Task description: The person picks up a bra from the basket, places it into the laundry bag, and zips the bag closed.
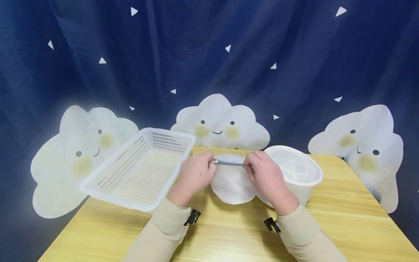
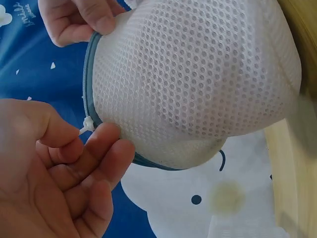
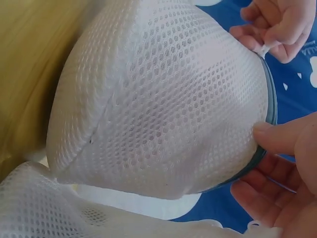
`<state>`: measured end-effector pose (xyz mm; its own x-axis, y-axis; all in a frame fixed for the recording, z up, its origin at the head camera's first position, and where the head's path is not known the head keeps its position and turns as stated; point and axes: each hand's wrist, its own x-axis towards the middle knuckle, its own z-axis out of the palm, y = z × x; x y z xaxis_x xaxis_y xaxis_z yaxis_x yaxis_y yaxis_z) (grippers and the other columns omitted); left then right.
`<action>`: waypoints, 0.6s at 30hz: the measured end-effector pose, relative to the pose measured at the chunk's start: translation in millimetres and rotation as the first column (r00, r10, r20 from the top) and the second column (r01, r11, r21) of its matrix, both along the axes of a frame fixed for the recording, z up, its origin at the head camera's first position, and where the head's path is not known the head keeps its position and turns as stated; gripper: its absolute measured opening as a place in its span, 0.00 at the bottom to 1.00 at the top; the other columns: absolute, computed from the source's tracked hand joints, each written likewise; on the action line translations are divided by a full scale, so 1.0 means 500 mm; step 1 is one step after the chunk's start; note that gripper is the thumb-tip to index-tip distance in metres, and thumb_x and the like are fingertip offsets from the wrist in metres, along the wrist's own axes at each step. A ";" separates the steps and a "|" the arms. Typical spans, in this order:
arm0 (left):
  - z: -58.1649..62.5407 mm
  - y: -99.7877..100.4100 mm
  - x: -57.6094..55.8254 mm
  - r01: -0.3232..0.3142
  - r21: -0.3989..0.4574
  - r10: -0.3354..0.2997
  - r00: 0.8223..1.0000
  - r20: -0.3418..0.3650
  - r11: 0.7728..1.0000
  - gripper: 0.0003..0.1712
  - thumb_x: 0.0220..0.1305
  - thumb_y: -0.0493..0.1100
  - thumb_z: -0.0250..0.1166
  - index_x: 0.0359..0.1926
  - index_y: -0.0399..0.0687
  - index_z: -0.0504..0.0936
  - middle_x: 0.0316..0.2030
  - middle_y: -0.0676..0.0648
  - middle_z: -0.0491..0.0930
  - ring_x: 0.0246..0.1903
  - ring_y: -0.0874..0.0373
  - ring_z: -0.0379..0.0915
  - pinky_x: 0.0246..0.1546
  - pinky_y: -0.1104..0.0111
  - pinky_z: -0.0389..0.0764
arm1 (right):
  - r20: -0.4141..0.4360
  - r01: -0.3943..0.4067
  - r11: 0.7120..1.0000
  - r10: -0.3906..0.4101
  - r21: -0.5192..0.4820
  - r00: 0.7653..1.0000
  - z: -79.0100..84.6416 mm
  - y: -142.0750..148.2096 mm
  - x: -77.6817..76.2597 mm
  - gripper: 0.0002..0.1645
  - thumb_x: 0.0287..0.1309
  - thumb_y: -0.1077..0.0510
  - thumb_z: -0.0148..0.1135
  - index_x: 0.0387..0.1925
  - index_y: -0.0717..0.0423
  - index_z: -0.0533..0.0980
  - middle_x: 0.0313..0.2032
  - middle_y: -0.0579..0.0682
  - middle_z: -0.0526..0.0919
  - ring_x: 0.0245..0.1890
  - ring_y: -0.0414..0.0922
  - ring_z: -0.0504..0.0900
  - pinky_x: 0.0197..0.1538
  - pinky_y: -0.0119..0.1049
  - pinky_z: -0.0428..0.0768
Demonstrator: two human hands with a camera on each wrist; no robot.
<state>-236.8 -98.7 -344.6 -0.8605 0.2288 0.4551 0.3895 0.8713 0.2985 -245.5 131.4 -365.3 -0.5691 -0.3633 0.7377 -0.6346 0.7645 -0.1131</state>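
A white mesh laundry bag (image 1: pixel 233 185) with a grey-blue zipper (image 1: pixel 230 163) is held up between my two hands over the table. My left hand (image 1: pixel 196 173) pinches the small white zipper pull (image 2: pixel 87 125) between thumb and index finger, at the left end of the zipper. With thumb and fingers, my right hand (image 1: pixel 266 176) grips the zipper's edge at the other end. Stretched between them, the zipper runs nearly straight in the head view. Both wrist views show the bag's mesh bulging below it. The zipper looks closed along that stretch.
To the left stands a white slotted plastic basket (image 1: pixel 114 201). A second white mesh bag (image 1: pixel 302 193), round with its top open, stands right behind my right hand. Both are on the wooden table (image 1: pixel 229 236), with a dark blue cloud-print curtain (image 1: pixel 203 47) behind it.
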 end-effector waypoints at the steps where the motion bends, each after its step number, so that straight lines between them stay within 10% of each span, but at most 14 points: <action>1: 0.001 -0.002 0.000 0.004 0.002 -0.004 1.000 0.006 1.000 0.11 0.62 0.41 0.58 0.24 0.56 0.68 0.16 0.55 0.67 0.16 0.59 0.64 0.18 0.65 0.66 | 0.008 -0.001 1.000 0.001 0.004 1.000 0.000 0.000 -0.001 0.14 0.52 0.68 0.72 0.29 0.50 0.74 0.28 0.45 0.73 0.31 0.47 0.74 0.33 0.41 0.76; 18: 0.007 0.003 0.009 0.092 -0.035 -0.094 0.994 -0.064 0.995 0.12 0.64 0.43 0.62 0.25 0.56 0.69 0.18 0.56 0.68 0.18 0.60 0.65 0.19 0.68 0.66 | 0.033 -0.037 0.999 0.037 -0.021 0.999 -0.010 -0.014 -0.002 0.14 0.51 0.70 0.71 0.34 0.53 0.76 0.33 0.47 0.74 0.35 0.49 0.75 0.39 0.43 0.77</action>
<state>-232.3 -97.0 -341.2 -0.8036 0.3218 0.5007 0.4870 0.8391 0.2423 -246.7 124.2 -370.0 -0.5802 -0.3699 0.7257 -0.6580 0.7380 -0.1499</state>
